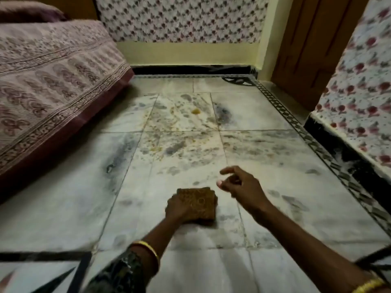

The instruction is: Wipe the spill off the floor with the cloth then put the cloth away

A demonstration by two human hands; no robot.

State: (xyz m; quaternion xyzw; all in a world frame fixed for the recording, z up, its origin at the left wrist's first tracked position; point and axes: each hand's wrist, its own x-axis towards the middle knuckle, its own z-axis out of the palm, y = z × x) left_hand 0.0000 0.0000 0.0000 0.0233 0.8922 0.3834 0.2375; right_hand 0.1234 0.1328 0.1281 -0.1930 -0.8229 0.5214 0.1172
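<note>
A folded brown patterned cloth (201,203) lies flat on the pale marble floor (275,208) in front of me. My left hand (179,209) rests on the cloth's left side and grips it against the floor. To the right of the cloth, my right hand (238,183) hovers just above the floor, fingers loosely spread and holding nothing. Farther ahead, a small yellow blob of spill (195,111) sits on a tile, with yellowish smears and specks (156,148) spread across the tiles between it and the cloth.
A bed with a patterned purple cover (53,81) borders the floor on the left. Ahead stands a wall with floral fabric (179,17), and a brown wooden door (306,43) is at the back right. Another floral-covered surface (364,92) rises on the right.
</note>
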